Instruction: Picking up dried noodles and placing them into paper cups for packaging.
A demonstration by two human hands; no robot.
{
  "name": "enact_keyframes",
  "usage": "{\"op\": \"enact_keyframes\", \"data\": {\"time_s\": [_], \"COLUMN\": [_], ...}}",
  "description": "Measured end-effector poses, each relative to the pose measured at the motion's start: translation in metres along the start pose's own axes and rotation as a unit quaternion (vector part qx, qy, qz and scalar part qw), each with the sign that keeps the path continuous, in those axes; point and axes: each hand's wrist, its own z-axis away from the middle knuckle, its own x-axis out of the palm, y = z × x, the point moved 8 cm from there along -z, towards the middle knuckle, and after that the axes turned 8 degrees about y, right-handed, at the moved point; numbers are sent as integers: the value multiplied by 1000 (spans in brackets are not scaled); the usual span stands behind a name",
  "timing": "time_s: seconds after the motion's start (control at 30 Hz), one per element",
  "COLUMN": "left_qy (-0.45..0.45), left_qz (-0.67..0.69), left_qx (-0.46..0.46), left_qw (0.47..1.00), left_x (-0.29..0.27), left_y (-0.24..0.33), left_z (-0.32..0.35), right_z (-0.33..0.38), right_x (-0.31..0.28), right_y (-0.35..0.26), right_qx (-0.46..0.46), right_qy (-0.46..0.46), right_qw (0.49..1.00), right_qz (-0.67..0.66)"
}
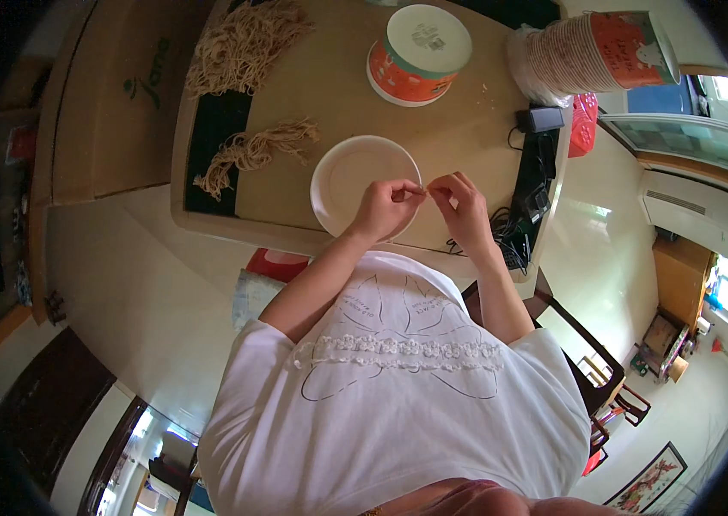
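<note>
Directly in front of me on the table is a white round paper tub (330, 185), its open mouth facing up. My left hand (388, 206) reaches over this tub with thumb and forefinger pinched together beside its right rim. My right hand (465, 211) is just outside the rim, also pinching, its fingertips nearly meeting the left ones. Whatever lies between the fingertips is too small to make out. To the left of the tub lies a small bundle of beige cord (252, 153).
A larger heap of beige cord (248, 47) sits at the far left. An orange paper tub (416, 82) stands upside down at the back. Stacked tubs (605, 52) lie at the far right, above a black power adapter (540, 119) and tangled cables (510, 236). A cardboard box (115, 103) is at left.
</note>
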Motion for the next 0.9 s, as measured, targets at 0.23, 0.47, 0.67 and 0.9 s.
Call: {"op": "enact_keyframes", "data": {"time_s": [0.23, 0.47, 0.67, 0.9], "left_qy": [-19, 41, 39, 58], "left_qz": [-87, -179, -100, -75], "left_qx": [30, 168, 137, 122], "left_qw": [996, 969, 985, 988], "left_x": [-9, -21, -20, -22], "left_y": [16, 44, 36, 29], "left_z": [4, 9, 10, 9], "right_z": [-9, -3, -6, -9], "right_x": [6, 32, 31, 28], "right_y": [-9, 16, 11, 11], "right_qx": [-27, 50, 64, 97], "right_qy": [7, -38, -27, -35], "right_qw": [1000, 978, 982, 987], "right_qz": [-3, -201, -173, -122]}}
